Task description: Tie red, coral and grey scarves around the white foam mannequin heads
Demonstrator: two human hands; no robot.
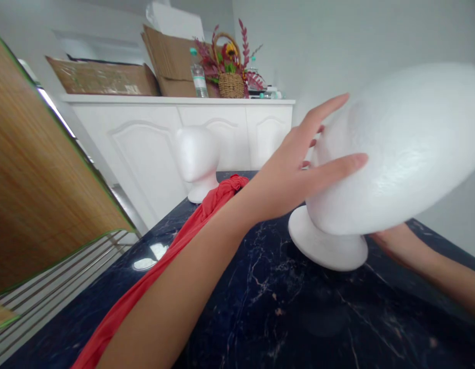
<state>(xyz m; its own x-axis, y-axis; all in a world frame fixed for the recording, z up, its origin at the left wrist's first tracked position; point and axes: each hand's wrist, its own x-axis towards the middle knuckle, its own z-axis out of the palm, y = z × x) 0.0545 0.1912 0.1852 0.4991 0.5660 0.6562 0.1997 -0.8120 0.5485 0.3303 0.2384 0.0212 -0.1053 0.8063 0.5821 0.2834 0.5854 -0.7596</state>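
A large white foam mannequin head (406,148) fills the right side of the view, leaning to the right above its round base. My left hand (298,159) grips its near left side, with thumb and forefinger spread over the surface and the other fingers partly hidden. Behind the neck, my right hand (387,237) is mostly out of sight; only the wrist and forearm show clearly, so its fingers cannot be judged. Red cloth (218,197), knotted at its far end, runs along the table beside and beneath my left arm. Whether the base touches the table is unclear.
A second white foam head (197,154) stands at the far edge of the dark marbled table (256,287). Beyond are white cabinets (145,138) bearing cardboard boxes (106,77), a bottle (199,77) and a flower basket (231,84). A wooden board (41,169) and metal rack (68,277) border the left.
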